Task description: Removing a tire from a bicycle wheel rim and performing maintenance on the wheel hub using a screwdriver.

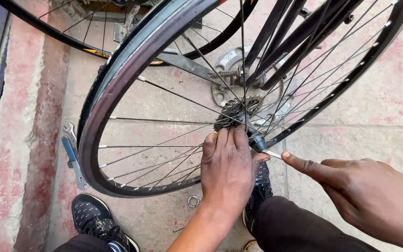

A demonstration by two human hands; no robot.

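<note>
black wheel rim (117, 79), blue-handled wrench (72, 156), white-speckled black shoe (94, 217).
</note>
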